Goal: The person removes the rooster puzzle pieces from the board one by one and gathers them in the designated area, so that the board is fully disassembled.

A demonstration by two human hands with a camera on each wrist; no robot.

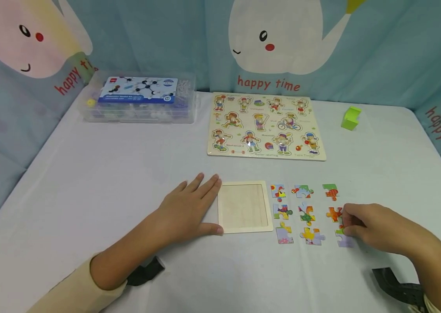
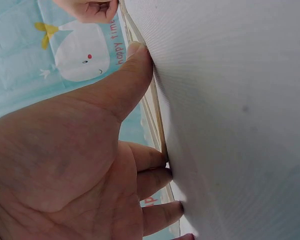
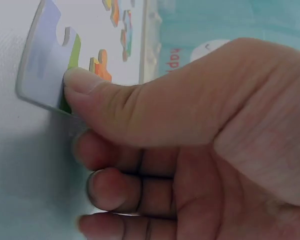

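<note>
My left hand (image 1: 183, 213) lies spread beside a shallow wooden puzzle tray (image 1: 242, 206), its thumb and fingertips against the tray's left edge. Bare wood shows inside the tray's raised border. At the lower right, my right hand (image 1: 384, 228) pinches a lilac and green puzzle piece (image 3: 42, 65) by its edge, with the thumb on top. The other fingers curl beneath the thumb in the right wrist view. An orange piece (image 1: 333, 214) lies right by these fingertips. Several more jigsaw pieces, such as a yellow and lilac one (image 1: 312, 236), sit in rows right of the tray.
Behind the tray lies a wooden board with sports figures (image 1: 267, 124). A clear plastic case (image 1: 138, 114) with a blue label stands at the back left, and a bright green block (image 1: 350, 118) at the back right. Whale-print curtains (image 1: 189, 43) border the white table.
</note>
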